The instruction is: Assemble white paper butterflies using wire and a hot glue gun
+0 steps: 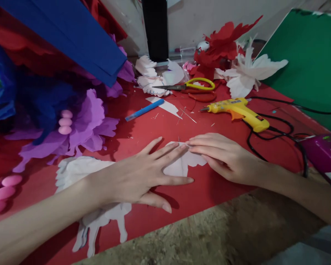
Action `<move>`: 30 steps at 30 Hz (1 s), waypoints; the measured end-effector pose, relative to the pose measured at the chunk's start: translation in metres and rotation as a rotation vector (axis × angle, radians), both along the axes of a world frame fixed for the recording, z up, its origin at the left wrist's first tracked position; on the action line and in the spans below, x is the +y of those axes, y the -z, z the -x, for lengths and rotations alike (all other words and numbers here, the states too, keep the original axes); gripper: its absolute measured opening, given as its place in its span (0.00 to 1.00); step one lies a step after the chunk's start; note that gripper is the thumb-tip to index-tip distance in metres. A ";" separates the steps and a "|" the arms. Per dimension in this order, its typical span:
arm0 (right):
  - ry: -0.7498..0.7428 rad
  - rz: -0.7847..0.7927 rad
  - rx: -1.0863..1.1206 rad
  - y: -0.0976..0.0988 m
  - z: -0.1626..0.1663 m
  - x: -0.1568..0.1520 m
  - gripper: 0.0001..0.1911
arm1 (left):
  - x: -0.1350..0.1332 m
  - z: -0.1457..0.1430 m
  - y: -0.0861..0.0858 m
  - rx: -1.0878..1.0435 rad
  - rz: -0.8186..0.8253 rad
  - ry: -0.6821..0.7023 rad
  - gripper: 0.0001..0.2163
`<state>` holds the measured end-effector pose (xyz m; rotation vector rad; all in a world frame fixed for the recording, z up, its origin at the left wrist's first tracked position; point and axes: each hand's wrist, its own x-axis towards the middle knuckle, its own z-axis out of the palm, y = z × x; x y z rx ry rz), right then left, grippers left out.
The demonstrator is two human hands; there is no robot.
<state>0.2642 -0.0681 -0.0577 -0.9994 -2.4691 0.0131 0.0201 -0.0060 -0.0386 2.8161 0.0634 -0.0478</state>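
Observation:
A small white paper cutout (182,165) lies on the red sheet (160,129) at the middle. My left hand (143,176) lies flat over its left part, fingers spread and stretched out. My right hand (223,156) rests flat on its right part, fingers together and extended, fingertips meeting those of the left hand at the cutout's top. Neither hand grips anything. A larger white paper cutout (99,217) lies under my left forearm.
A yellow glue gun (238,110) with black cable lies right of centre. Yellow-handled scissors (187,85), a blue pen (145,110), white and red paper flowers (223,48), purple flowers (82,125), blue sheets (71,33), a green board (306,59), and a purple device (324,154) surround the area.

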 end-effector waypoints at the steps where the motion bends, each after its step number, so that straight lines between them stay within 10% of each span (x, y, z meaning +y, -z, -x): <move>1: 0.004 -0.008 -0.006 0.000 0.000 0.000 0.15 | 0.001 0.000 -0.002 0.007 0.009 0.009 0.29; 16: -0.107 0.012 -0.128 -0.002 0.010 -0.007 0.19 | -0.001 0.006 -0.005 -0.198 0.028 -0.020 0.13; 23: 0.165 -0.022 -0.101 0.004 0.007 -0.006 0.19 | 0.001 0.005 -0.003 -0.220 0.076 0.001 0.13; 30: 0.101 -0.028 -0.149 0.002 0.009 -0.006 0.20 | 0.001 0.005 -0.004 -0.196 0.149 -0.026 0.13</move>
